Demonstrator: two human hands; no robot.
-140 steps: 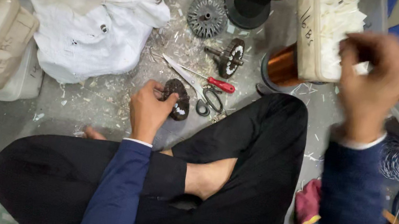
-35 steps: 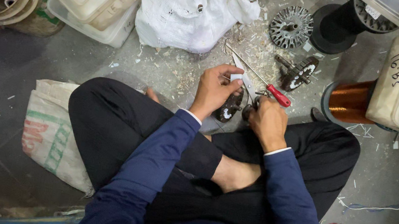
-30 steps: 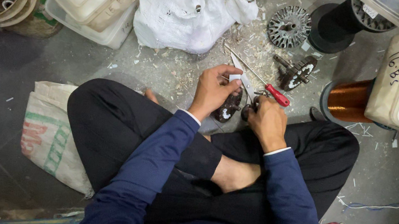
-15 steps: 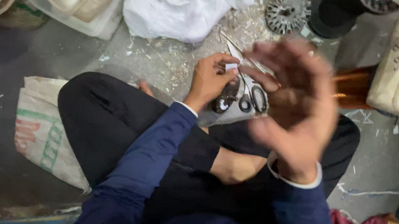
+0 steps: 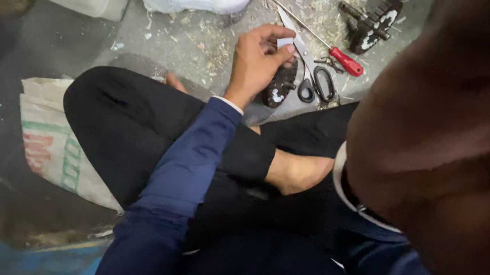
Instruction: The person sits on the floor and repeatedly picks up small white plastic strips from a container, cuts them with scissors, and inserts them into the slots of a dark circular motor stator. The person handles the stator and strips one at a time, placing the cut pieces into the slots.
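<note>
Raised since half a second ago, the right hand [image 5: 473,126] now looms close to the camera as a dark blur filling the right side; whether its fingers are apart or together cannot be told. The left hand [image 5: 256,61] rests on the floor in front of the crossed legs, its fingers closed on a dark motor rotor [image 5: 280,84] and a small white paper slip [image 5: 285,41]. Scissors [image 5: 309,76] lie just beside the rotor, with a red-handled screwdriver [image 5: 335,53] near them among scattered shavings.
</note>
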